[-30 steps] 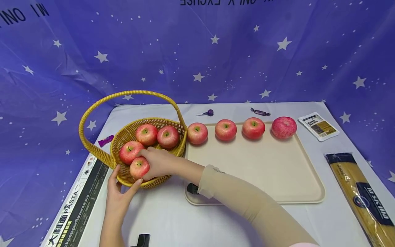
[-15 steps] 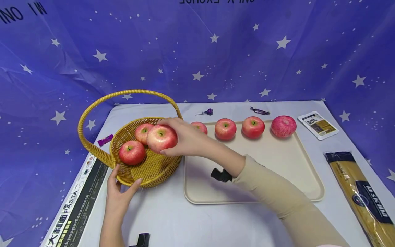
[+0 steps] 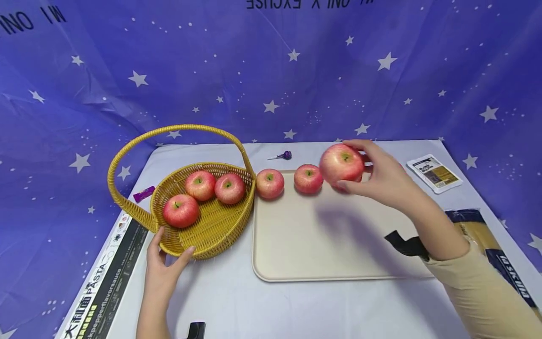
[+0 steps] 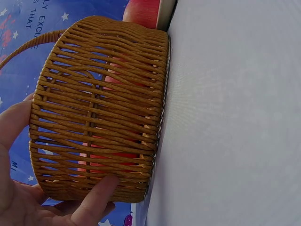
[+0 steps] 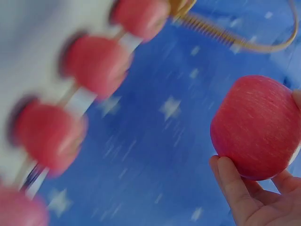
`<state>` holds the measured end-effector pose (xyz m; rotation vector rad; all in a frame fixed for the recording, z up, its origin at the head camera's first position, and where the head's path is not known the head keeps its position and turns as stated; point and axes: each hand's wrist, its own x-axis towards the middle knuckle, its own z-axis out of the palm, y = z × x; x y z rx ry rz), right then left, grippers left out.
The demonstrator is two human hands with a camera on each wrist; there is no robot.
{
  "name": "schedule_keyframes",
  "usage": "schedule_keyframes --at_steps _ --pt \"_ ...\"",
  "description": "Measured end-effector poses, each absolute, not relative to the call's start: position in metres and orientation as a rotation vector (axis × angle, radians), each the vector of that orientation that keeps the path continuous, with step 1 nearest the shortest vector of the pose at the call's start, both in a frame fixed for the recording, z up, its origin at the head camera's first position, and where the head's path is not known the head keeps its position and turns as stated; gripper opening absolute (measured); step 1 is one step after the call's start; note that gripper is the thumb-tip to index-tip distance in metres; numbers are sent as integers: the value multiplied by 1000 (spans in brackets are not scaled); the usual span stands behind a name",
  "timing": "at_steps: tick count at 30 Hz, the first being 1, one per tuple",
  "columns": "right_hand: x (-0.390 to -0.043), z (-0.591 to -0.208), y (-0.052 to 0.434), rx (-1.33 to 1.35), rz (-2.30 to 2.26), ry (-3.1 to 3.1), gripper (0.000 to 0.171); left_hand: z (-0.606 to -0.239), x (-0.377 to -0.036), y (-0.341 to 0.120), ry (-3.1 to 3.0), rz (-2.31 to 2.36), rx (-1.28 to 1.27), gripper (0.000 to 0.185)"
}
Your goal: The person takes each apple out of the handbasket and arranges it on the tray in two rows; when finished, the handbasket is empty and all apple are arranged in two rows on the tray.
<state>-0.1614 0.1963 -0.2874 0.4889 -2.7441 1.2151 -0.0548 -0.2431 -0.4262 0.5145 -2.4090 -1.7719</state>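
Over the far part of the beige tray [image 3: 305, 249], my right hand [image 3: 387, 181] grips a red apple [image 3: 340, 162] in the air between thumb and fingers. The right wrist view also shows this apple [image 5: 256, 127] above my fingertips. Along the tray's far edge sit an apple [image 3: 270, 183] and a second apple [image 3: 308, 179]; others in that row are mostly hidden behind my right hand and its apple. My left hand [image 3: 163, 278] holds the near left edge of the yellow wicker basket [image 3: 216, 230], thumb and fingers spread on its rim and wall. Three apples [image 3: 181, 210] lie inside.
The basket's tall handle [image 3: 182, 127] arches above it. A lollipop [image 3: 287, 155] lies behind the tray. At the right are a white packet [image 3: 434, 173] and a pasta bag [image 3: 467, 216], partly behind my arm. A dark pasta box [image 3: 114, 282] and purple candy [image 3: 144, 194] lie left.
My right hand has taken an apple from the near part of the basket and carried it up and right, over the tray. My left hand and the basket have stayed put.
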Motion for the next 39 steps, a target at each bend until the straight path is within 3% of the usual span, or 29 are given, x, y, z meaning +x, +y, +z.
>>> schedule_keyframes --at_steps 7,14,24,39 --pt "-140 -324 285 200 1139 -2815 80 -427 -55 -244 -2410 -1771 502 98" --pt "-127 -373 327 85 1064 -2915 77 -424 -55 -242 -2419 -1746 534 99" --pt "-122 -405 343 9 1020 -2989 76 -423 -56 -241 -2423 -1754 546 99" --pt "-120 -410 339 24 990 -3001 83 -423 -56 -241 -2432 -1741 549 98"
